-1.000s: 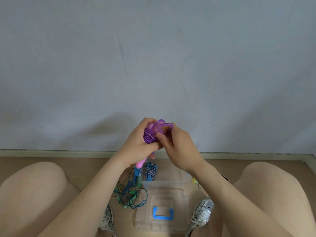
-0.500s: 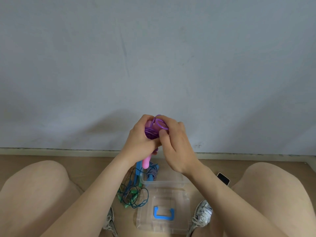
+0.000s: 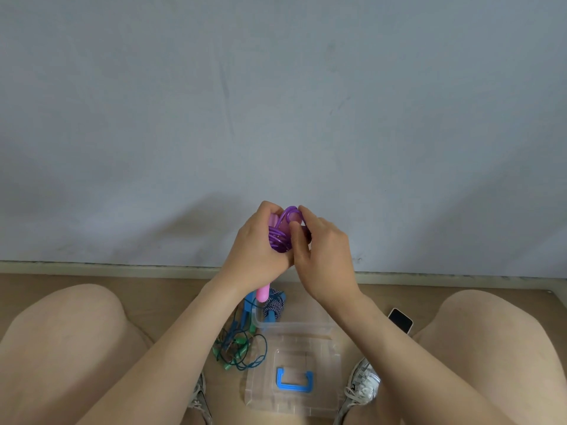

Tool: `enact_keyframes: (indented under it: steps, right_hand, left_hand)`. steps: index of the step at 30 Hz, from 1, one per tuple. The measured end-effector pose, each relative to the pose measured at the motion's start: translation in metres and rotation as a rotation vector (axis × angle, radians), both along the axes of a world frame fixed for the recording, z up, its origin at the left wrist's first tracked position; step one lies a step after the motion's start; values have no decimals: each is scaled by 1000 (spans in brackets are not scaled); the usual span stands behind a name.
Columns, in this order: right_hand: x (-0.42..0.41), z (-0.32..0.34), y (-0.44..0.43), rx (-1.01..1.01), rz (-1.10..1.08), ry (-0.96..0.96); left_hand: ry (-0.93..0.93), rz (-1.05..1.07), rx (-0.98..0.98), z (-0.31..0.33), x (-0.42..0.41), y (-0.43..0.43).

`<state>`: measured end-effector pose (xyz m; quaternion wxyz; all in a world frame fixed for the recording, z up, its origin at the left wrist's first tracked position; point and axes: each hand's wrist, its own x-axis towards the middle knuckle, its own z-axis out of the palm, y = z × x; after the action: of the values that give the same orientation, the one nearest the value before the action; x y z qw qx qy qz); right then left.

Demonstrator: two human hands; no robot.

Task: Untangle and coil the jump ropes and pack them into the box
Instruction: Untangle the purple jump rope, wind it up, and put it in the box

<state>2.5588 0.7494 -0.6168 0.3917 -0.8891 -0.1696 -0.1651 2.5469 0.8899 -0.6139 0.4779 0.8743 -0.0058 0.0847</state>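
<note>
Sitting on the tan floor [image 3: 159, 289] and facing a pale wall [image 3: 276, 102], the person holds both hands up in front. Farthest left is the bare left knee [image 3: 61, 348]. Right of it, on the floor between the legs, lies a loose tangle of green and blue ropes [image 3: 237, 351], just beside the box's left edge. Above that the left hand [image 3: 256, 253] has its fingers curled tight round the purple jump rope [image 3: 280, 237], bunched into a small coil in the air; 1 pink handle [image 3: 264, 294] pokes out below the fist. Under the hands the clear box [image 3: 306, 326] stands open on the floor, a blue and white rope [image 3: 275, 303] bundled at its far left corner, its lid [image 3: 294, 403] with a blue grip lying flat on the near side. The right hand [image 3: 326, 259] meets the coil from the right, thumb and forefinger pinching 1 purple loop at the top; whether its other bent fingers touch the rope I cannot tell. A white shoe [image 3: 362, 388] sits just right of the lid, a dark phone [image 3: 400, 320] lies on the floor farther right, and past it is the right knee [image 3: 491, 348].
</note>
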Motion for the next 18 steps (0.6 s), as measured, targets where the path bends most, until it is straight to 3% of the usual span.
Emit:
enact_keyframes:
  steps: [4, 12, 18]
  right_hand:
    - [3, -3, -1, -132, -10, 30]
    - [-4, -3, 2, -119, 109, 150]
    - [16, 6, -17, 205, 176, 333]
  left_hand:
    - [-53, -63, 191, -6, 0, -1]
    - [-39, -63, 374, -17, 0, 3]
    - [-40, -168, 264, -10, 3, 12]
